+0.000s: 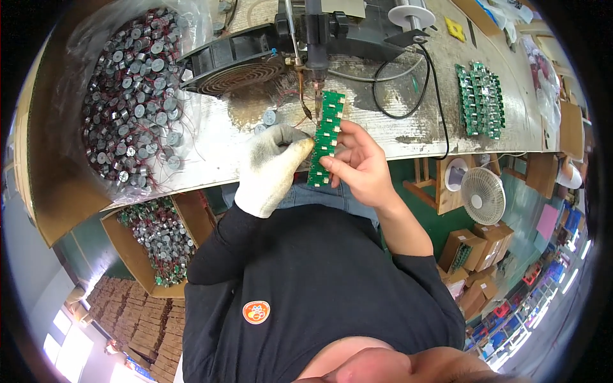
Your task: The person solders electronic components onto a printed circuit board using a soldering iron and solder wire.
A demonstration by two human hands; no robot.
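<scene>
A long green circuit board strip (pixel 328 121) with a row of pale connectors is held upright in my bare right hand (pixel 363 167), thumb on its face and fingers behind. My left hand (pixel 273 167), in a white glove, is closed in a pinch at the strip's left edge; what its fingertips hold is too small to make out. Just above them, the soldering iron tip (pixel 317 96) and a thin metal feed tube (pixel 305 102) point down beside the strip. Small round motors (pixel 269 117) with red wires lie on the bench by the gloved hand.
A plastic-lined box of many wired motors (pixel 137 96) fills the left. A black fan (pixel 236 67) stands behind my hands. Stacked green boards (pixel 480 101) lie at right, beyond a looped black cable (pixel 438 96). Below the bench are a box of wired parts (pixel 159 239) and a white fan (pixel 483 196).
</scene>
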